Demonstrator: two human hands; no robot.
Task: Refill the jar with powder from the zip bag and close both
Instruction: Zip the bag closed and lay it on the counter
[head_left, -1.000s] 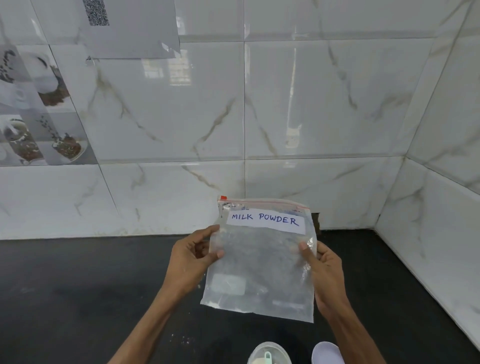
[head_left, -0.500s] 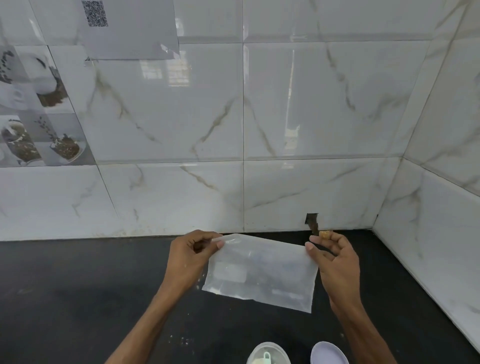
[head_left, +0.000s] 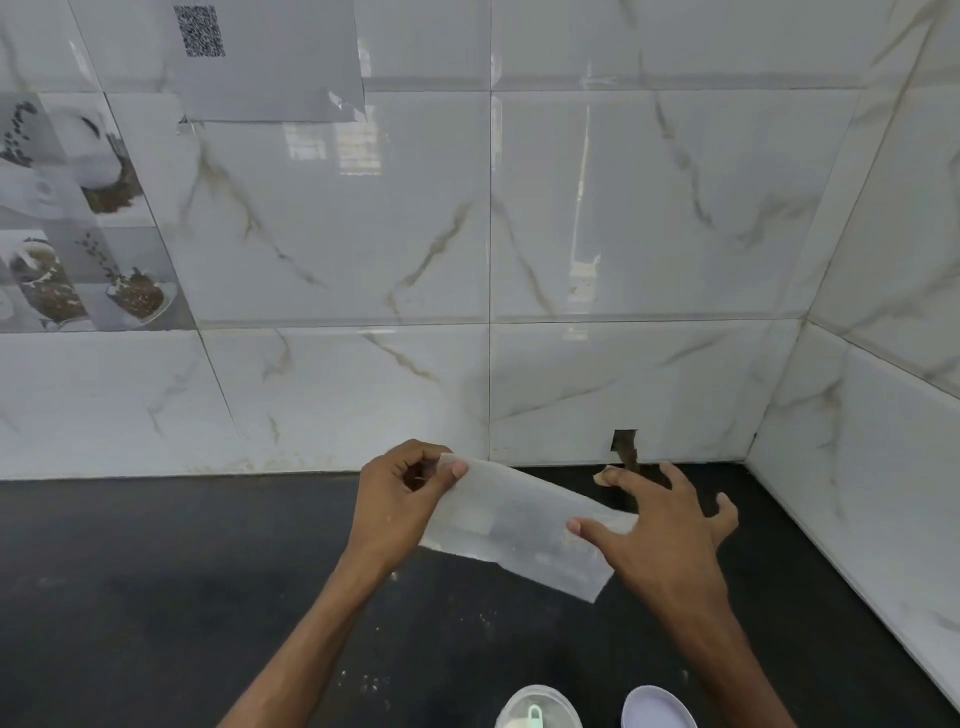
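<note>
Black counter (head_left: 156, 597): left hand (head_left: 400, 506) fingers pinching zip bag (head_left: 519, 530) corner; right hand (head_left: 670, 530) fingers splayed apart.

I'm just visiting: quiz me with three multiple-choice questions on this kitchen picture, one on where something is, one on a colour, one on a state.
1. Where is the jar?
A. against the wall
B. at the picture's bottom edge, beside the lid
C. in the left hand

2. What colour is the counter?
A. black
B. white
C. red

3. How is the zip bag held?
A. hanging upright
B. lying nearly flat between the left hand and the right hand
C. crumpled in one fist

Answers: 1 B, both sit below the arms; 2 A, the surface is dark; 3 B, the left hand pinches one end, the right fingers spread over the other.
</note>
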